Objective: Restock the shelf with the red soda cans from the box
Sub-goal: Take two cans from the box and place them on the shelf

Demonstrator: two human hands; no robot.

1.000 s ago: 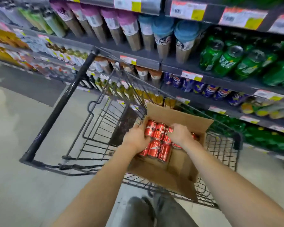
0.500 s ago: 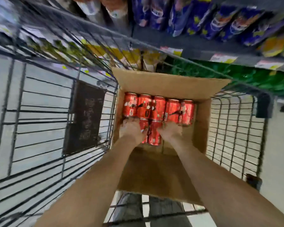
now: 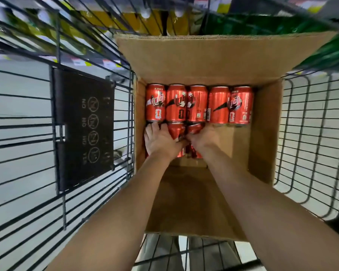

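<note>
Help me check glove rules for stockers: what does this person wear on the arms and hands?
Nothing shows: the left hand and right hand have no gloves, rings or watch, and both forearms are bare, with no sleeve in view down to the frame's edge.

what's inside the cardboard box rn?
Five red cans lie in a row at the far wall of the cardboard box. Both the left hand and right hand grip nearer cans; how many lie beneath them is hidden.
</note>
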